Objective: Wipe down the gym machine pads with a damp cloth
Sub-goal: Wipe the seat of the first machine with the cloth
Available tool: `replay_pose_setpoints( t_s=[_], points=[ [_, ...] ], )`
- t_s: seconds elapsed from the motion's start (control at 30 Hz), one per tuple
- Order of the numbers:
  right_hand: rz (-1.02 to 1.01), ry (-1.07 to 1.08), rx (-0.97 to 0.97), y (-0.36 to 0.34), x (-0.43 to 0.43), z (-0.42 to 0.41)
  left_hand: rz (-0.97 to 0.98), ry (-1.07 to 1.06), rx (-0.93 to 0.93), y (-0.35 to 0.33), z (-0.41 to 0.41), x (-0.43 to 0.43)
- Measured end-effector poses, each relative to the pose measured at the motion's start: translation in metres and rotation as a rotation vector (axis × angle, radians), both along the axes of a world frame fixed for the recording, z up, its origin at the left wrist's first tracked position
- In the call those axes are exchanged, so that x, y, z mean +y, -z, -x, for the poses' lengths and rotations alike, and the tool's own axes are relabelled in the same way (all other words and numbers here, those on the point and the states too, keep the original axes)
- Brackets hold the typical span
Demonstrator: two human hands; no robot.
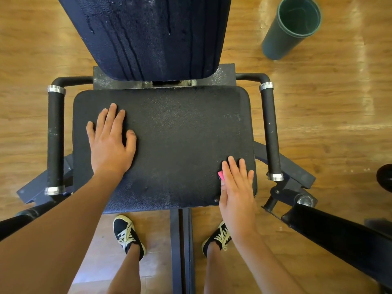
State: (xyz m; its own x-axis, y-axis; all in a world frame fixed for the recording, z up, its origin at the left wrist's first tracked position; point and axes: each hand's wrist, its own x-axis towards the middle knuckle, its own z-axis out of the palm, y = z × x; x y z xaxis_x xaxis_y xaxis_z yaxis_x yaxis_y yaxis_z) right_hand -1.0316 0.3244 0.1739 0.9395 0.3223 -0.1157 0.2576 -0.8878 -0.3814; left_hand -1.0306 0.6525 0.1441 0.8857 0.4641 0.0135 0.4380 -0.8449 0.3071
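L hand (111, 141) lies flat on the seat pad (180, 134), prob. to lean on, & R hand (237, 187), fingers straight too, pushes the pink cloth (220, 175) down on the pad's near right corner to rub it.

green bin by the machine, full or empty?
Empty as far as visible: the green bin shows only bare inner wall through its open top.

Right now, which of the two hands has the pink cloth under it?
The right hand, at the near right corner of the seat pad: an edge of the pink cloth peeks out beside it. The left hand lies flat on bare pad.
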Motion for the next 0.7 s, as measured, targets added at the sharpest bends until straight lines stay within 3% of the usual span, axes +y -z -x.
replay_pose_setpoints(
  t_s=[0.3, 0.53, 0.7],
  points=[
    [-0.089, -0.037, -0.022, 0.003, -0.001, -0.026, 0.01, -0.001, 0.007, 0.0, 0.001, -0.003],
    [-0.111, 0.057, -0.042, -0.007, 0.032, -0.134, 0.014, -0.011, 0.008, -0.001, -0.002, -0.005],
    [0.004, 0.008, -0.082, -0.014, 0.057, -0.196, 0.002, -0.015, 0.019, -0.001, -0.001, -0.004]
  ],
)
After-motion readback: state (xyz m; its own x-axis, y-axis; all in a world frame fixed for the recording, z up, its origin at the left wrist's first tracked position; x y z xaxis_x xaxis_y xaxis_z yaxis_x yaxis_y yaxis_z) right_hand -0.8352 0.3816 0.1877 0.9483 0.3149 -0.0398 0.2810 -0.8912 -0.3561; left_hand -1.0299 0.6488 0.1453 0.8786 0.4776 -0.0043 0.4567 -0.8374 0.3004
